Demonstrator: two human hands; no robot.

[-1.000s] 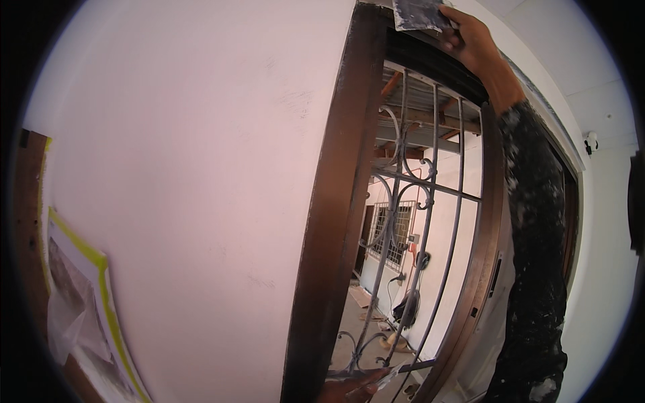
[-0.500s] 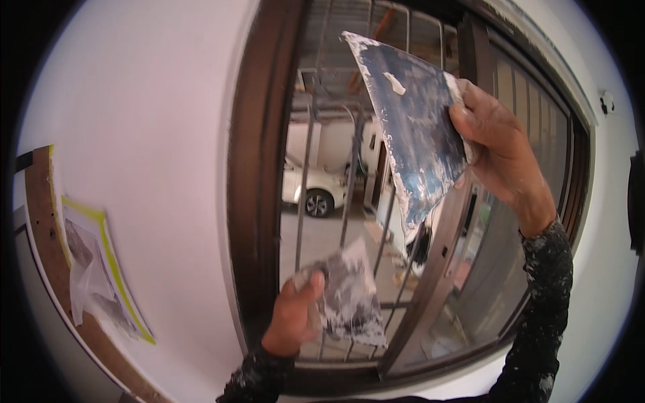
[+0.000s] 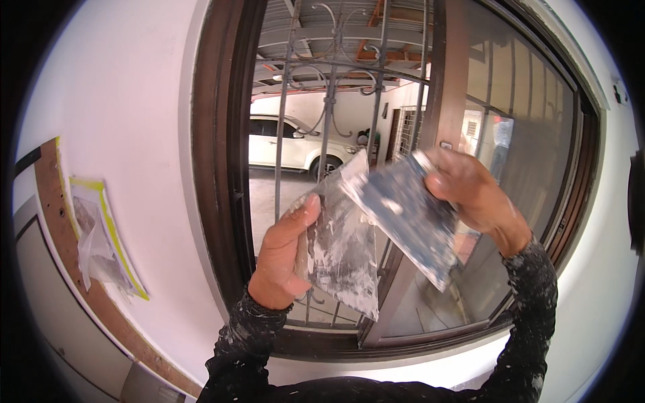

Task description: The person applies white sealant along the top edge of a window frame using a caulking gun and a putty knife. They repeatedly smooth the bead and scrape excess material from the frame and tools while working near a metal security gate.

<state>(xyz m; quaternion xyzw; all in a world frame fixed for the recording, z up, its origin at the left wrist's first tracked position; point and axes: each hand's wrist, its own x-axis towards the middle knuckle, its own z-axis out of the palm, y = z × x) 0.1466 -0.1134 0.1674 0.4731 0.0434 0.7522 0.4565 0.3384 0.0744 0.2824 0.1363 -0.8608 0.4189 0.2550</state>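
Observation:
My left hand (image 3: 282,252) is closed on a grey metal putty knife (image 3: 342,248), a wide blade smeared with white filler. Its thumb lies on the blade's face. My right hand (image 3: 470,191) grips a second putty knife (image 3: 406,215), dark blue-grey with white filler along its edges and a small white lump on its face. The two blades are close together before the window, the right one's corner at the left one's edge; whether they touch I cannot tell. Motion blurs the right hand and its blade. Both dark sleeves are speckled with white.
Behind the blades stands a brown-framed window (image 3: 215,168) with scrolled metal bars (image 3: 329,101) and a sliding glass pane (image 3: 517,154). Beyond it is a white car (image 3: 289,148). On the left, yellow tape and plastic film (image 3: 101,248) cover a patch of the white wall (image 3: 127,121).
My right hand has come down with its putty knife, from high in front of the window to beside the left blade. My left hand has moved slightly up and left; the view has shifted.

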